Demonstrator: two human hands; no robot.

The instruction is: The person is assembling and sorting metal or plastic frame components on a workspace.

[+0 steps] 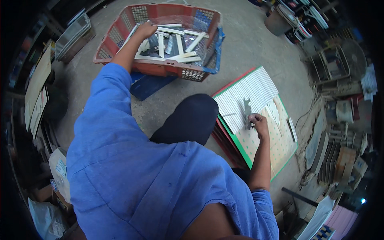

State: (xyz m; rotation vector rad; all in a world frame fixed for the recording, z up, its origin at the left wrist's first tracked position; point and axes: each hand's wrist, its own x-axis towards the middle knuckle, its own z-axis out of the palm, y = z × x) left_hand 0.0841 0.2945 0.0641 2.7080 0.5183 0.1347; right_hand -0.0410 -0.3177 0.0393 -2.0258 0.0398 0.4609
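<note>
Concrete floor [242, 46], left hand [147, 30] over one red basket [154, 69], grip unclear, one notched strip [247, 106] in pinch of right hand [260, 124]

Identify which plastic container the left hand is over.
The red latticed basket with blue along its right end: the left hand is over it, and white strips lie inside. The pale bin at upper left has no hand over it.

No text or number can be read here. A pale label [61, 168] with bluish marks is on the whitish packaging [58, 187] at left; the dark buckets [301, 33] at upper right carry white and red print, too small for reading.
</note>
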